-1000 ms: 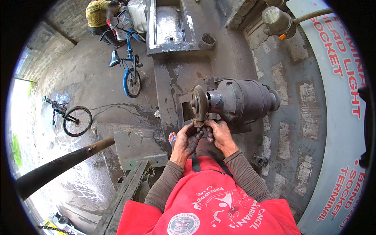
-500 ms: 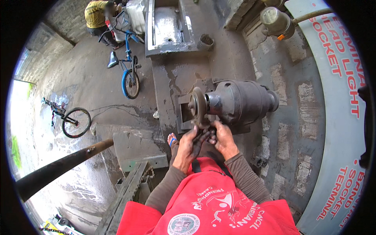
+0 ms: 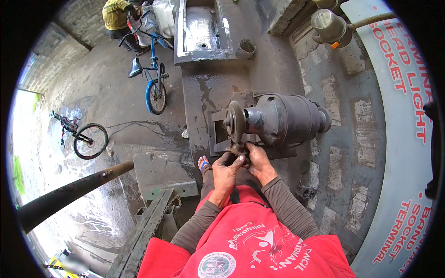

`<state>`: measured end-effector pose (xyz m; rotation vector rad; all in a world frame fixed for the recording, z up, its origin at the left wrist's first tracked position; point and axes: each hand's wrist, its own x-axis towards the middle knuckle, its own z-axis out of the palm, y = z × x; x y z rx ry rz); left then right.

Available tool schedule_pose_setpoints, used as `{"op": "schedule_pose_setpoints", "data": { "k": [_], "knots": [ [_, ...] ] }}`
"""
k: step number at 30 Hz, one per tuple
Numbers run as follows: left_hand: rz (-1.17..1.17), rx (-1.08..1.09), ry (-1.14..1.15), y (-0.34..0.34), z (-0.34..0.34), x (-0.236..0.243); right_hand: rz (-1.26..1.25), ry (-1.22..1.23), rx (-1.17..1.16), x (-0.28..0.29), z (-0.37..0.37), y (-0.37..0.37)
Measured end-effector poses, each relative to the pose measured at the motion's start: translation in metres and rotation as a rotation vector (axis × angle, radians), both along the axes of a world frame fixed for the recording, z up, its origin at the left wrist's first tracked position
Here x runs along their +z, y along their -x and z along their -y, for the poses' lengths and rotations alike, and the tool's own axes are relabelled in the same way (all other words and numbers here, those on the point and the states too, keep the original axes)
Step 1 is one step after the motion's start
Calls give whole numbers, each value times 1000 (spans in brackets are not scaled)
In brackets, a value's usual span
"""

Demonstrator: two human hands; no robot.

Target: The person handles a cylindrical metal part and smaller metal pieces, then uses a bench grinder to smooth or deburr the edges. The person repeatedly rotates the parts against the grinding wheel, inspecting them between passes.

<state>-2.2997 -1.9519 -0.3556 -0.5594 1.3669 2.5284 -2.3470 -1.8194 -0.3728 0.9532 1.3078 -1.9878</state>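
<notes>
Both my hands are closed around a small brownish metal piece (image 3: 238,148), just on my side of a grinding or polishing wheel (image 3: 237,121). My left hand (image 3: 226,175) pinches it from the left, thumb on top. From the right, the fingers of my right hand (image 3: 260,162) grip it, and they hide much of its shape. The piece lies very close to the wheel's near edge; whether they touch I cannot tell. The wheel sits on the left end of a large grey motor (image 3: 287,119), mounted on a dusty base.
A concrete basin (image 3: 204,58) stands beyond the motor. Left of me, a dark metal pole (image 3: 76,192) slants in above a wooden beam (image 3: 143,236). Farther left are a blue bicycle (image 3: 155,95), another bicycle (image 3: 91,141) and a bending person in yellow (image 3: 116,16). A lettered sign (image 3: 394,116) curves along the right.
My hands have drawn the metal piece slightly toward me, and more of it shows below the wheel. My left thumb has come over it. The person in yellow has shifted a little.
</notes>
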Motion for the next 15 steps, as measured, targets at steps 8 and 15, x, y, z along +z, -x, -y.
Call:
{"op": "schedule_pose_setpoints", "data": {
  "k": [8, 15],
  "knots": [
    [22, 36, 118, -5, -3, -11, -102, 260, -56, -14, 3, 0],
    [103, 86, -185, 1, -3, -23, -45, 112, -42, -10, -4, 2]
  ]
}}
